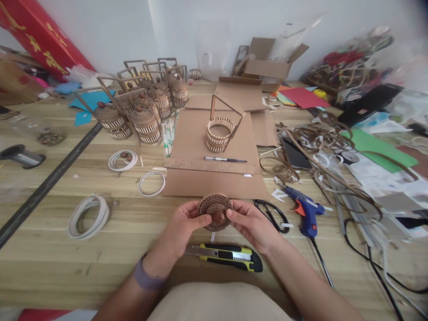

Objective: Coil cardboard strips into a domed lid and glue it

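Observation:
Both hands hold a round coiled cardboard lid [214, 208] with a small brown bead [219, 217] at its middle, just above the table's near edge. My left hand [183, 223] grips the lid's left rim, thumb on its face. My right hand [252, 223] pinches the right rim, with its thumb beside the bead. Farther back, an open slatted cardboard basket with a tall handle [220, 131] stands on a cardboard sheet [200, 147], a pen [225, 159] lying in front of it.
A yellow-black utility knife [227, 256] lies under my hands. Scissors [272, 216] and a blue glue gun [306, 214] sit to the right. Several finished lidded baskets [140, 111] stand at back left. White tape rings [88, 216] lie left; cardboard strips [317, 142] and cables clutter the right.

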`<state>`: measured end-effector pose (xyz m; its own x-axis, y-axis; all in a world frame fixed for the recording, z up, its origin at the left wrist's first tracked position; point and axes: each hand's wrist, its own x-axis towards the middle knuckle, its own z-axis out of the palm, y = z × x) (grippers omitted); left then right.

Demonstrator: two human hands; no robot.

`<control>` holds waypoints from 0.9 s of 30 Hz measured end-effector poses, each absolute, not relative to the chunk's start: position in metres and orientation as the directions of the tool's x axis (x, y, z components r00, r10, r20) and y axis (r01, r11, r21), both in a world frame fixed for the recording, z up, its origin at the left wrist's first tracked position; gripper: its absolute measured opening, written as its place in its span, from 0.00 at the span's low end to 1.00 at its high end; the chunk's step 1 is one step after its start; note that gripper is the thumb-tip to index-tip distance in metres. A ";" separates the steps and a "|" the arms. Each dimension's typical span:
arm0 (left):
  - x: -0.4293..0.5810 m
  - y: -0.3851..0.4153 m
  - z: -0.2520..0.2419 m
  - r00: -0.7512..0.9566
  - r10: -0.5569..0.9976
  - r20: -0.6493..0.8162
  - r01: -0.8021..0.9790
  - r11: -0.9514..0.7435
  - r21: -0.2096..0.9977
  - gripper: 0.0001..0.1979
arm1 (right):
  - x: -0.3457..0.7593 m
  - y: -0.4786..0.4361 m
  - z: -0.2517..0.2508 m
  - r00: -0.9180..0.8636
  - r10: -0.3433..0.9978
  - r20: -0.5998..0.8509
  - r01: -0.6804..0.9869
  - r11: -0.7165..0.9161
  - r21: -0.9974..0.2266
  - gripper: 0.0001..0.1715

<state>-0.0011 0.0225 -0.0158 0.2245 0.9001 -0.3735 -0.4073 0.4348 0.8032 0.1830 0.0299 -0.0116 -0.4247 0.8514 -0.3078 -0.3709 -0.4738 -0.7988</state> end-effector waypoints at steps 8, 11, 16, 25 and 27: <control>-0.002 0.023 -0.011 0.293 0.873 -0.389 -0.328 0.474 0.817 0.16 | 0.193 0.031 -0.011 -0.451 0.831 -0.327 -0.240 -0.466 -0.852 0.18; -0.005 0.022 -0.012 0.338 0.866 -0.369 -0.335 0.477 0.813 0.16 | 0.191 0.030 -0.010 -0.485 0.817 -0.310 -0.252 -0.471 -0.845 0.20; -0.005 0.024 -0.015 0.320 0.870 -0.374 -0.363 0.477 0.800 0.18 | 0.186 0.031 -0.011 -0.454 0.833 -0.315 -0.304 -0.477 -0.825 0.18; -0.001 0.024 -0.014 0.271 0.900 -0.341 -0.374 0.425 0.824 0.20 | 0.187 0.031 -0.014 -0.359 0.860 -0.362 -0.335 -0.481 -0.810 0.18; -0.002 0.024 -0.015 0.277 0.894 -0.351 -0.355 0.435 0.827 0.20 | 0.188 0.031 -0.013 -0.340 0.871 -0.354 -0.319 -0.461 -0.828 0.19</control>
<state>-0.0022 0.0235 -0.0153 0.2770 0.8945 -0.3510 -0.3555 0.4348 0.8274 0.1882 0.0313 -0.0134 -0.3402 0.8712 -0.3540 -0.3185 -0.4609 -0.8283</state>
